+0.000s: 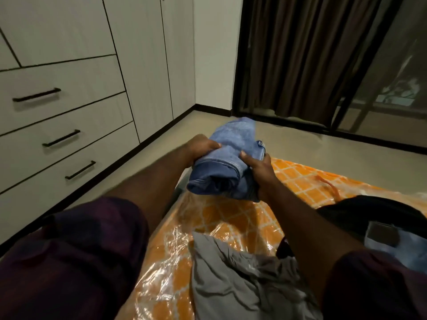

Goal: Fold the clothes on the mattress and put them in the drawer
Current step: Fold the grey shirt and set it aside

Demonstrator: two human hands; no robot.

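Two bare forearms in view, uncovered from wrist to above elbow. Left sleeve (76, 245): short, dark purple, loose, faint darker folds, hem ending near elbow. Right sleeve (369, 285): same dark purple cloth, short, hem above elbow, partly cut by frame's lower right corner. Left hand (201, 146) and right hand (258, 167) bare; no rings, watch or bands to be seen. Fabric pattern too dim to tell.
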